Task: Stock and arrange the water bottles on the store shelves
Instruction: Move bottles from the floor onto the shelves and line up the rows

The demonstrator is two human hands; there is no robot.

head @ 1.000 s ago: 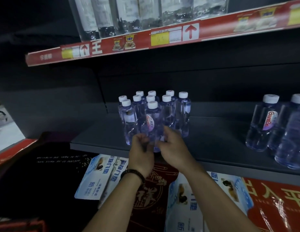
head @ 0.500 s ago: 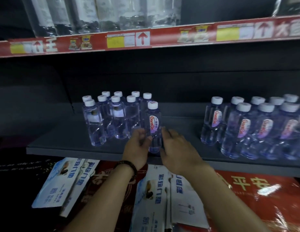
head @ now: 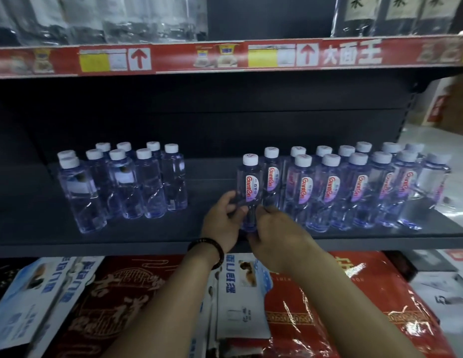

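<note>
A small clear water bottle (head: 250, 184) with a white cap and a red-lettered label stands upright on the dark grey shelf (head: 199, 239), at the left end of the right-hand group of bottles (head: 354, 187). My left hand (head: 222, 220) grips its lower part from the left. From the right, my right hand (head: 274, 228) holds the base with curled fingers. A second group of bottles (head: 121, 184) stands to the left, with a bare gap of shelf between the groups.
A red price strip (head: 225, 56) edges the shelf above, which carries larger clear bottles (head: 147, 19). Below the grey shelf lie red wrapped packs (head: 315, 319) and blue-and-white boxes (head: 240, 293). A pale floor (head: 437, 140) shows past the shelf's right end.
The bottle in my two hands has travelled right along the shelf, from the left group to the left end of the right group. My view has swung right with it.
</note>
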